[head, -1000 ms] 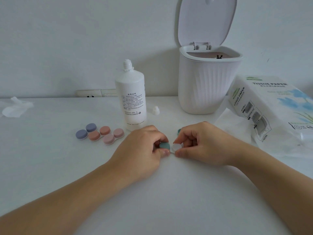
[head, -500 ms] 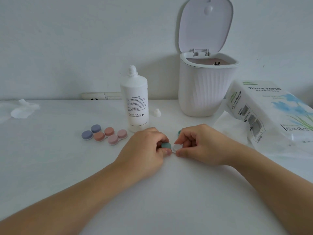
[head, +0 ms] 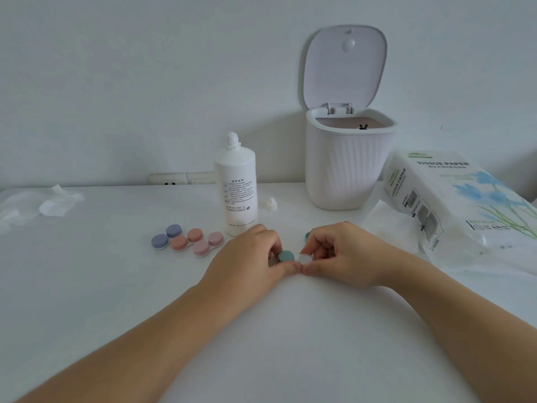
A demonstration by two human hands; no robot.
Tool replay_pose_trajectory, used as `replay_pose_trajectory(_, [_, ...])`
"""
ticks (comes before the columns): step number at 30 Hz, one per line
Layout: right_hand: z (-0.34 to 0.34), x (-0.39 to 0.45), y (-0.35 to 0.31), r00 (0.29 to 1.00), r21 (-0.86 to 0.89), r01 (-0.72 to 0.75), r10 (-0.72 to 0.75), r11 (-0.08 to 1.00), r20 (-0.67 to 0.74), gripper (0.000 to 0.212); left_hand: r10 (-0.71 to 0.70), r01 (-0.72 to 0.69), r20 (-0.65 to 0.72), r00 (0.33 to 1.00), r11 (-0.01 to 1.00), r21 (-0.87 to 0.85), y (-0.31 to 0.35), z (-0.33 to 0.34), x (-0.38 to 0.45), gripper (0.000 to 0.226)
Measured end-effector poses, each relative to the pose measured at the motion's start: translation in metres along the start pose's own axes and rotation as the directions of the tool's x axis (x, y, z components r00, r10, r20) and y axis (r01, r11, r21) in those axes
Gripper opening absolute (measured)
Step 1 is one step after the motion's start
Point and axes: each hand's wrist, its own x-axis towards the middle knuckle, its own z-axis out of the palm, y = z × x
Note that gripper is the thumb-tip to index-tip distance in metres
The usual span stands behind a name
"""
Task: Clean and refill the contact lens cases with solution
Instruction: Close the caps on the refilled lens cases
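**Both hands on the green lens case**

In front of the solution bottle on the bench, the left hand pinches the green-capped side of the lens case. The right hand pinches its uncapped white side; both grips are curled closed. Left of the bottle lie the purple case and two pink cases.

A green-capped lens case is lying on the counter; three capped cases, purple, orange and pink, are sitting beside an upright, uncapped white solution bottle.
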Motion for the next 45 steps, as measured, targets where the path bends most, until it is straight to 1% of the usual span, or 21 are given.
replay_pose_trajectory(2, [-0.002, 0.000, -0.001, 1.000, -0.005, -0.001, 0.001, 1.000, 0.013, 0.017, -0.025, 0.024, 0.015, 1.000, 0.998, 0.065, -0.001, -0.004, 0.000, 0.053])
replay_pose_trajectory(4, [-0.003, 0.000, -0.001, 1.000, -0.007, 0.000, 0.000, 1.000, 0.031, 0.014, -0.019, 0.017, 0.046, 0.999, 0.999, 0.034, -0.005, -0.008, -0.001, 0.056])
replay_pose_trajectory(8, [-0.005, -0.001, 0.000, 0.998, 0.007, -0.004, 0.004, 1.000, 0.057, 0.013, 0.117, -0.096, 0.124, 0.985, 0.982, -0.160, -0.009, -0.012, -0.001, 0.041])
replay_pose_trajectory(10, [-0.005, -0.001, 0.001, 0.998, 0.009, 0.003, -0.004, 1.000, 0.064, 0.013, 0.165, -0.132, 0.145, 0.976, 0.968, -0.213, -0.009, -0.011, 0.000, 0.039])
replay_pose_trajectory(13, [-0.006, -0.001, 0.001, 0.997, 0.018, 0.004, -0.006, 1.000, 0.076, 0.014, 0.185, -0.147, 0.136, 0.973, 0.958, -0.247, -0.008, -0.009, 0.001, 0.036])
replay_pose_trajectory(16, [-0.006, 0.000, 0.001, 0.997, 0.024, -0.008, 0.006, 1.000, 0.083, 0.014, 0.190, -0.161, 0.108, 0.976, 0.959, -0.233, -0.009, -0.009, 0.004, 0.030])
replay_pose_trajectory(19, [-0.006, 0.000, 0.002, 0.997, 0.019, -0.006, 0.004, 1.000, 0.080, 0.015, 0.178, -0.158, 0.113, 0.978, 0.974, -0.163, -0.010, -0.014, 0.006, 0.034])
replay_pose_trajectory(21, [-0.006, -0.001, 0.001, 0.997, 0.027, -0.007, 0.004, 1.000, 0.083, 0.015, 0.175, -0.156, 0.128, 0.976, 0.977, -0.147, -0.012, -0.018, 0.008, 0.035])
replay_pose_trajectory(24, [-0.007, 0.000, 0.001, 0.995, 0.029, -0.007, 0.004, 1.000, 0.098, 0.014, 0.163, -0.147, 0.144, 0.976, 0.982, -0.119, -0.013, -0.023, 0.008, 0.025])
replay_pose_trajectory(27, [-0.007, -0.001, 0.003, 0.994, 0.036, -0.007, 0.003, 0.999, 0.106, 0.013, 0.125, -0.118, 0.110, 0.986, 0.991, -0.062, -0.018, -0.029, 0.009, 0.029])
replay_pose_trajectory(29, [-0.007, -0.001, 0.003, 0.994, 0.044, -0.005, 0.000, 0.999, 0.113, 0.013, 0.121, -0.112, 0.096, 0.988, 0.989, -0.101, -0.020, -0.031, 0.008, 0.032])
replay_pose_trajectory(32, [-0.007, -0.001, 0.003, 0.994, 0.032, -0.011, 0.007, 0.999, 0.107, 0.014, 0.171, -0.144, 0.151, 0.974, 0.974, -0.174, -0.015, -0.028, 0.007, 0.033])
replay_pose_trajectory(35, [-0.007, -0.001, 0.003, 0.995, 0.027, -0.011, 0.008, 1.000, 0.104, 0.015, 0.215, -0.185, 0.194, 0.957, 0.969, -0.161, -0.010, -0.025, 0.007, 0.038])
replay_pose_trajectory(38, [-0.006, -0.001, 0.003, 0.995, 0.037, -0.012, 0.009, 0.999, 0.104, 0.014, 0.223, -0.181, 0.223, 0.949, 0.964, -0.193, -0.008, -0.024, 0.007, 0.038])
replay_pose_trajectory(41, [-0.005, -0.001, 0.003, 0.995, 0.038, -0.011, 0.007, 0.999, 0.104, 0.015, 0.213, -0.165, 0.220, 0.952, 0.962, -0.217, -0.008, -0.022, 0.005, 0.037])
replay_pose_trajectory(43, [-0.006, -0.001, 0.002, 0.994, 0.036, -0.008, 0.004, 0.999, 0.108, 0.015, 0.201, -0.163, 0.199, 0.959, 0.968, -0.192, -0.008, -0.024, 0.006, 0.034])
replay_pose_trajectory(45, [-0.006, -0.001, 0.002, 0.994, 0.033, -0.008, 0.005, 0.999, 0.107, 0.015, 0.190, -0.165, 0.175, 0.966, 0.975, -0.147, -0.008, -0.026, 0.006, 0.036])
